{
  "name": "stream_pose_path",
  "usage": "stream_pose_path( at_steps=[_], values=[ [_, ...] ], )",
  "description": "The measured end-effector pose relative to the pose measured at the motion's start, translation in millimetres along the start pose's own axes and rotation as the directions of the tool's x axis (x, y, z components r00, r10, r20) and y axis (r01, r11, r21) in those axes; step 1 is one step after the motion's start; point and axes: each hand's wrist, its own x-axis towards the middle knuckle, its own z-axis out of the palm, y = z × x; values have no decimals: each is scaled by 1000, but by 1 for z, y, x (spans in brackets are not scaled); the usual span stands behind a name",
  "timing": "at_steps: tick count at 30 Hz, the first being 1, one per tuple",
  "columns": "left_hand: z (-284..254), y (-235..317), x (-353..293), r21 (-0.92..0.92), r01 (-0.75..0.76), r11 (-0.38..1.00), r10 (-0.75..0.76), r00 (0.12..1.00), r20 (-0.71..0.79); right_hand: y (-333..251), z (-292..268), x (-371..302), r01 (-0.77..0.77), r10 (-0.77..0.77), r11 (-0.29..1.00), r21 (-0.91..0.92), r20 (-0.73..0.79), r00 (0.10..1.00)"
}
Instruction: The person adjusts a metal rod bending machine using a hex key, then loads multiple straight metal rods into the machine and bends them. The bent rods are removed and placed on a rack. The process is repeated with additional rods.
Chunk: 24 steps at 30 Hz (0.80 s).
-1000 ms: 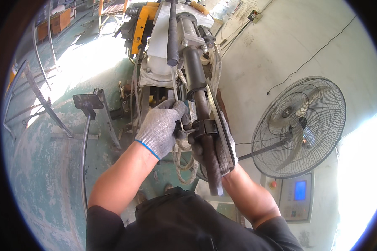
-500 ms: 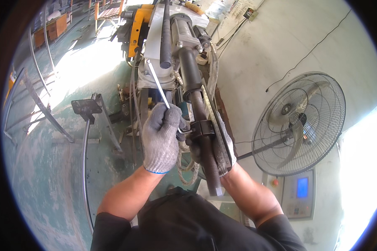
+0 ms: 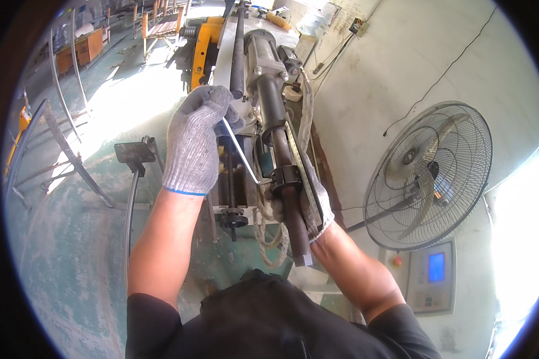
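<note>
My left hand (image 3: pixel 199 134), in a grey knit glove, is closed around the far end of a silver L-shaped hex key (image 3: pixel 241 149). The key's short bent end meets the side of a dark clamp collar (image 3: pixel 285 178); how deep it sits I cannot tell. This collar rings a dark rod (image 3: pixel 294 218) with a threaded near end. Gloved as well, my right hand (image 3: pixel 324 203) wraps round the rod just below the collar, its fingers partly hidden behind it. A long flat strip with a scale-like edge (image 3: pixel 310 182) runs alongside the rod, across my right hand.
Ahead, the rod joins a machine cylinder (image 3: pixel 263 54), with a dark round bar (image 3: pixel 238 60) beside it. A pedestal fan (image 3: pixel 428 176) and a control panel (image 3: pixel 431 278) stand right. A metal stand (image 3: pixel 136 154) is left. Hoses (image 3: pixel 272 245) hang below the collar.
My left hand has slid forward from the key's lower shaft to its far end. The right hand keeps its hold on the rod. The view has shifted slightly.
</note>
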Motion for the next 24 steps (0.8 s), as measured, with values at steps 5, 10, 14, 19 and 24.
stream_pose_path(
  at_steps=[5, 10, 14, 19, 24],
  values=[
    [-1, -10, -8, -251, 24, 968, -43, 997, -71, -2, 0, -3, 71, -71, 993, -93, 2, 997],
    [-19, -2, -9, -302, 182, 936, -179, 983, 40, 1, -7, 1, 63, -63, 997, -40, 6, 998],
    [-21, 4, -12, -306, 219, 926, -226, 974, 15, -5, -13, 5, -65, 54, 992, 113, 99, 994],
    [-9, 0, -25, -268, 168, 949, -198, 976, -90, -20, -13, 5, -125, 110, 989, 82, 162, 981],
    [-10, -9, -28, -302, 139, 943, -177, 979, -105, -22, -4, -6, -20, 20, 1000, -2, 133, 991]
  ],
)
